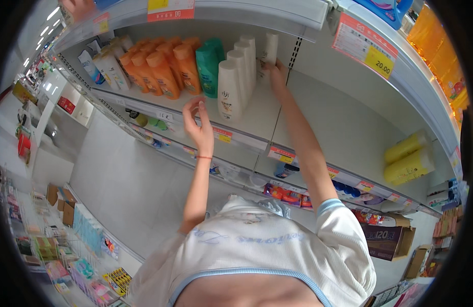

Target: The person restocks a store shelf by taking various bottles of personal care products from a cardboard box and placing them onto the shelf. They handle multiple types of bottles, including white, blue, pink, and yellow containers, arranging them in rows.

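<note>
My right hand reaches deep onto the shelf, its fingers around a white bottle near the back panel. Part of that bottle is behind the fingers. In front and to the left runs a row of white bottles, upright, one behind another. My left hand hovers at the shelf's front edge with fingers bent and nothing in it. Near its fingertips are green bottles and a block of orange bottles. All of these stand upright on the white shelf.
Yellow bottles lie at the shelf's right end. An upper shelf edge overhangs my hands, with price tags hanging from it. A blurred hand shows at the top left. An open cardboard box sits low on the right.
</note>
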The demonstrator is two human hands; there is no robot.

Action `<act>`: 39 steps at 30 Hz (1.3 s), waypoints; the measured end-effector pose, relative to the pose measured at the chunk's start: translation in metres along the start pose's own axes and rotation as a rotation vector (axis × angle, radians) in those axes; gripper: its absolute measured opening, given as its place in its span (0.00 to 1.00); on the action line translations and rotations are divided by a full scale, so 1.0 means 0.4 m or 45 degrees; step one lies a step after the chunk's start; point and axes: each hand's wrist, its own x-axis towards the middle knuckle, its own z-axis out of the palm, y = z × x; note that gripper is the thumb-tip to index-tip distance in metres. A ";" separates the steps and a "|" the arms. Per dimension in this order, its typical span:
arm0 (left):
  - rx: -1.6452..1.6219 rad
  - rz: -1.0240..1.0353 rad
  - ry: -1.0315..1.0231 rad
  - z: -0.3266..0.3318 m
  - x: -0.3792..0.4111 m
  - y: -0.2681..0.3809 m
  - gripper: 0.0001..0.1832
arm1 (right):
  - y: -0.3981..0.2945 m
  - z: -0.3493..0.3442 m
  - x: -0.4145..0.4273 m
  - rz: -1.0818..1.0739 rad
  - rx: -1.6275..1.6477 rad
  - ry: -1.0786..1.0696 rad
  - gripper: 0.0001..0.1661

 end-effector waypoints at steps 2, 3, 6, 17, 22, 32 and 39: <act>-0.072 0.023 -0.002 0.020 0.020 -0.043 0.09 | 0.034 0.006 0.032 0.020 0.000 0.036 0.21; -0.065 0.052 -0.045 0.025 0.027 -0.053 0.09 | 0.051 0.007 0.045 0.052 0.080 -0.008 0.22; 0.015 0.135 -0.136 0.041 0.038 -0.079 0.10 | 0.075 0.012 0.061 0.139 0.303 -0.124 0.28; 0.239 0.204 -0.177 0.060 0.023 -0.086 0.10 | 0.154 0.002 0.122 0.132 0.362 -0.088 0.39; 0.290 0.211 -0.148 0.037 0.024 -0.086 0.10 | 0.190 0.047 0.119 0.241 0.190 -0.018 0.36; 0.351 0.238 -0.166 0.034 0.028 -0.087 0.09 | 0.101 0.084 0.065 0.263 0.213 -0.108 0.39; 0.380 0.228 -0.199 0.032 0.029 -0.087 0.09 | 0.034 0.093 0.027 0.322 0.146 -0.141 0.40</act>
